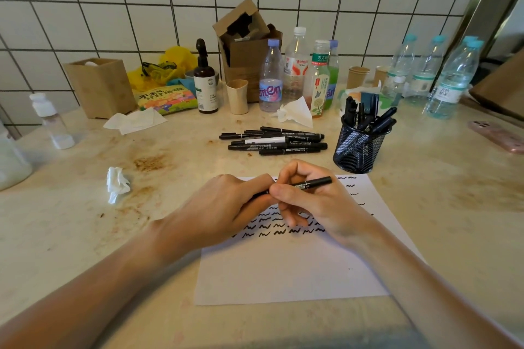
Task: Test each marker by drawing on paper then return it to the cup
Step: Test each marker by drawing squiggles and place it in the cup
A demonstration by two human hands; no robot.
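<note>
- Held marker (pixel 309 183): a black marker lies nearly level above the paper (pixel 286 272), its long axis running left to right with the right end tipped slightly up and toward the mesh cup (pixel 360 147).
- Right hand (pixel 309 201): fingers curl round the middle of the barrel; this grip is narrow and holds the marker, whose free end juts out past the knuckles to the right.
- Left hand (pixel 224 207): fingers close on the marker's left end, which is hidden between the two hands; whether that end is a cap being pulled off or pushed on cannot be told.
- Governing relation: both grips sit on one axis, so any cap move runs along the barrel, leftward for the left hand.
- Cup relative to grip: the mesh cup stands on the desk (pixel 442 207) beyond and to the right of the right hand, nearer that hand; it already holds several markers.
- Loose markers (pixel 275 141): a pile lies on the desk behind the hands, left of the cup, judged not yet tested.
- Paper: rows of black squiggles lie under and around the hands; the near half is blank.
</note>
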